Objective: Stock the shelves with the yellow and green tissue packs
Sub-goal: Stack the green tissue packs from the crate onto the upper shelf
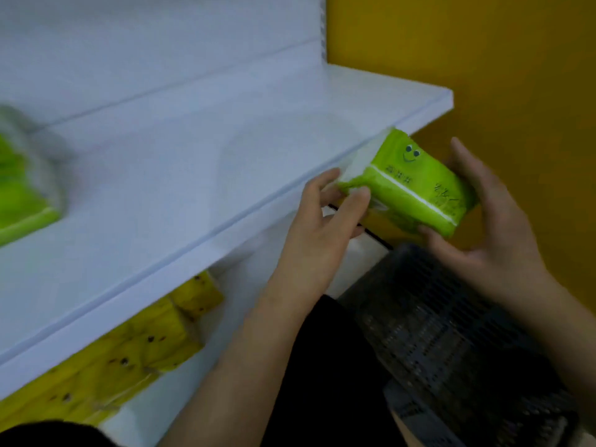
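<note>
A green tissue pack (416, 185) with a smiley face is held in the air just off the front right edge of the white shelf (200, 175). My left hand (325, 221) pinches its left end with thumb and fingers. My right hand (487, 221) cups its right end, thumb under the pack and fingers behind it. Another green tissue pack (22, 188) stands blurred on the shelf at the far left. Several yellow tissue packs (135, 343) lie on the lower shelf underneath.
A dark mesh basket (451, 343) sits below my hands at the lower right. A yellow wall (500, 59) rises to the right of the shelving. The white back panel (161, 43) closes the shelf behind.
</note>
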A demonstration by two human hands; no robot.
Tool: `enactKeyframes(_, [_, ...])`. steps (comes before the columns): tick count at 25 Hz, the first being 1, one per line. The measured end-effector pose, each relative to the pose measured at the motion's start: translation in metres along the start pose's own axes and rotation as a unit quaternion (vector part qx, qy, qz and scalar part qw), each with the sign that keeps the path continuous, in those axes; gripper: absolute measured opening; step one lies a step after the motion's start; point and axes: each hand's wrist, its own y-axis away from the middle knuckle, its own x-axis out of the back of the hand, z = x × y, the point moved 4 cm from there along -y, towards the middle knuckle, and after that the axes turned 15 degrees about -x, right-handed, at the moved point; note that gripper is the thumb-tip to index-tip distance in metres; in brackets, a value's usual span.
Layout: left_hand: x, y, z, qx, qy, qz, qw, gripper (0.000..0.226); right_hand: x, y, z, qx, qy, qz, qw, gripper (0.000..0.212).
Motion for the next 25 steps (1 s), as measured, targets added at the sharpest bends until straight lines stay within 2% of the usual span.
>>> enactKeyframes(3, [0.056,0.013,0.067,-0.035,-0.006,0.030,0.999,0.085,-0.013,-0.025,-0.080,0.171,0.031,0.000,0.985,0.063])
enactKeyframes(5, [0.094,0.024,0.101,-0.072,-0.043,0.080,0.993,0.089,-0.030,-0.036,-0.131,0.279,0.047,0.010,0.959,0.059])
enactKeyframes(8, [0.148,0.043,0.142,-0.145,-0.124,0.178,0.965,0.078,-0.066,-0.050,-0.205,0.392,0.053,0.024,0.918,0.062])
enactKeyframes(11, [0.201,0.057,0.170,-0.206,-0.129,0.241,0.940,0.057,-0.100,-0.062,-0.263,0.429,0.036,0.018,0.903,0.062])
enactKeyframes(13, [0.238,0.063,0.179,-0.215,-0.153,0.283,0.922,0.051,-0.121,-0.070,-0.290,0.374,-0.013,-0.045,0.926,0.072])
enactKeyframes(15, [0.267,0.067,0.181,-0.209,-0.178,0.314,0.909,0.049,-0.146,-0.079,-0.307,0.241,-0.114,-0.162,0.950,0.086])
enactKeyframes(17, [0.289,0.069,0.179,-0.198,-0.186,0.316,0.909,0.051,-0.173,-0.082,-0.321,0.143,-0.206,-0.236,0.939,0.083])
enactKeyframes(20, [0.313,0.073,0.179,-0.183,-0.284,0.284,0.897,0.057,-0.206,-0.079,-0.334,0.086,-0.282,-0.260,0.920,0.070])
enactKeyframes(22, [0.331,0.075,0.177,-0.169,-0.416,0.254,0.857,0.068,-0.226,-0.078,-0.336,0.067,-0.296,-0.269,0.914,0.068])
enactKeyframes(25, [0.363,0.071,0.167,-0.143,-0.586,0.209,0.770,0.083,-0.258,-0.081,-0.335,0.058,-0.267,-0.279,0.921,0.069])
